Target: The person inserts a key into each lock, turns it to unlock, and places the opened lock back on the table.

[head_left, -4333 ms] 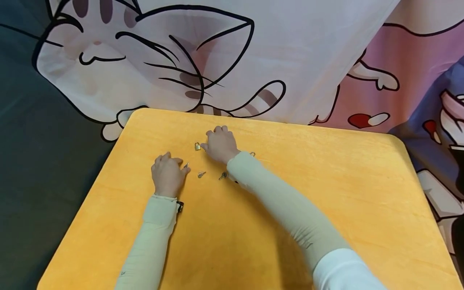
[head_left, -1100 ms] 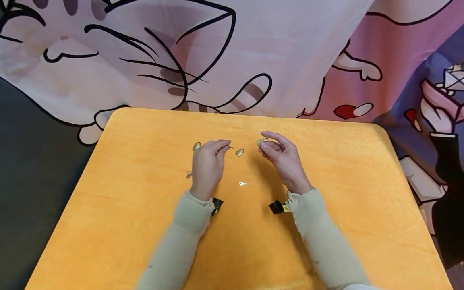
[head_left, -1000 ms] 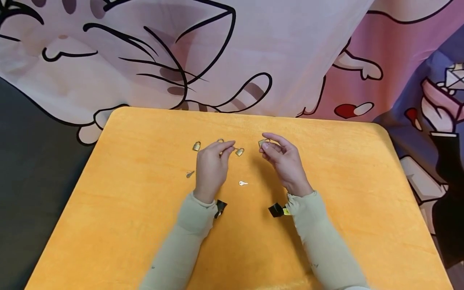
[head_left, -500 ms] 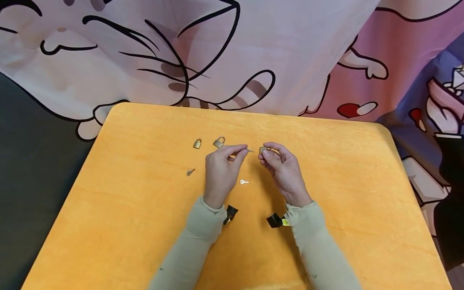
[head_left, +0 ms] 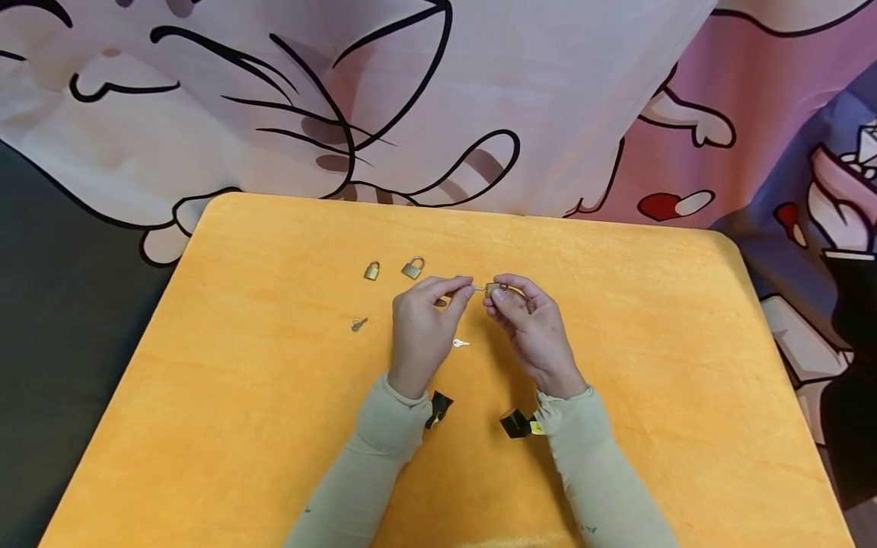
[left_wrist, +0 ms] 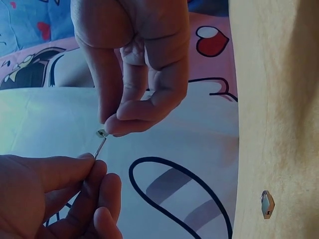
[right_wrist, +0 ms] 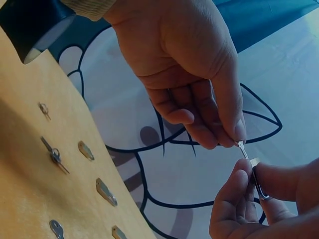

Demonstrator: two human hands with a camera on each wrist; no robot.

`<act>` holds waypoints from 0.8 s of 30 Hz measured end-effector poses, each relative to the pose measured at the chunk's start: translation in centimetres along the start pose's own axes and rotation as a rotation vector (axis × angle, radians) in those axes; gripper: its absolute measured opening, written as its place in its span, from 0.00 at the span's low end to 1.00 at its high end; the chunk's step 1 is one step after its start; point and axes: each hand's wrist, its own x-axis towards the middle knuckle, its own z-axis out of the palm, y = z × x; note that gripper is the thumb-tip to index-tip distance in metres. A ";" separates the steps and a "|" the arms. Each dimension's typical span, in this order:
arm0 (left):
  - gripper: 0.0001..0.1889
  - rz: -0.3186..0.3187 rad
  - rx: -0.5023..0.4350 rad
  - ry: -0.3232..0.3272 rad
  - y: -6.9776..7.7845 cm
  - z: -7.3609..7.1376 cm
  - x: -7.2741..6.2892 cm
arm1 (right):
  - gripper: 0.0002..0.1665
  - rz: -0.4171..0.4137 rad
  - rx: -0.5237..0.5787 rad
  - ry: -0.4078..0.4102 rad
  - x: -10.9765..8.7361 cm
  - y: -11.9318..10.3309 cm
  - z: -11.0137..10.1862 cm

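My left hand (head_left: 421, 335) pinches a small silver key (head_left: 479, 288) between thumb and index finger, its blade pointing right. Facing it, my right hand (head_left: 537, 331) grips a small brass padlock (head_left: 492, 290) by its body, bottom towards the key. In the left wrist view the key's tip (left_wrist: 102, 143) is right at the padlock's bottom (left_wrist: 101, 133); I cannot tell whether it has entered the keyhole. The right wrist view shows the padlock's shackle (right_wrist: 260, 188) beside my right fingers. Both hands are raised above the table.
On the yellow table (head_left: 240, 426) lie a small padlock (head_left: 372, 270) and a larger padlock (head_left: 413, 267). Another padlock (right_wrist: 118, 232) is mostly hidden by my left hand in the head view. Keys on a ring (head_left: 358, 324) and a single key (head_left: 460, 343) lie nearer. A printed curtain (head_left: 562, 99) hangs behind.
Over four seconds ago both hands were low over the table. Since then they hold the key and padlock; in the last second my left hand has moved right, bringing the key to the padlock.
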 end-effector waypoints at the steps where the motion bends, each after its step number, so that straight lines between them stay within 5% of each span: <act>1: 0.08 0.004 -0.002 0.000 0.0 0.0 0.0 | 0.10 -0.001 -0.002 0.002 0.0 0.0 0.0; 11: 0.08 0.054 0.012 -0.012 0.3 -0.2 0.0 | 0.09 -0.013 0.015 0.007 0.0 0.3 0.2; 24: 0.07 0.035 0.008 -0.029 0.3 0.0 -0.1 | 0.09 -0.012 0.027 0.017 0.1 0.4 0.2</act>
